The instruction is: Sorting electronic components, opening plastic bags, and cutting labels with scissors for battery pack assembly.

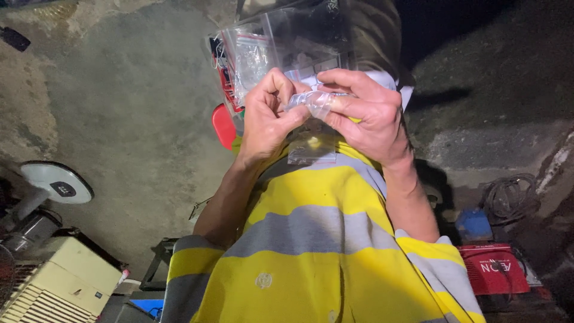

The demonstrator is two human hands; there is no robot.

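Note:
My left hand (266, 116) and my right hand (365, 113) meet in the upper middle of the view. Both pinch a small crumpled clear plastic bag (314, 101) between thumbs and fingers. Just below the hands hangs a second small clear zip bag (311, 151), flat and holding a tiny pale bit. Behind the hands lie larger clear bags (263, 54) with small parts inside, partly hidden by my fingers. My yellow and grey striped shirt (311, 239) fills the lower middle.
A red object (224, 125) pokes out left of my left wrist. On the concrete floor stand a white round fan base (57, 182) and a beige appliance (57, 281) at lower left. At lower right sit a red box (493, 269), a blue item (474, 224) and a coiled cable (508, 194).

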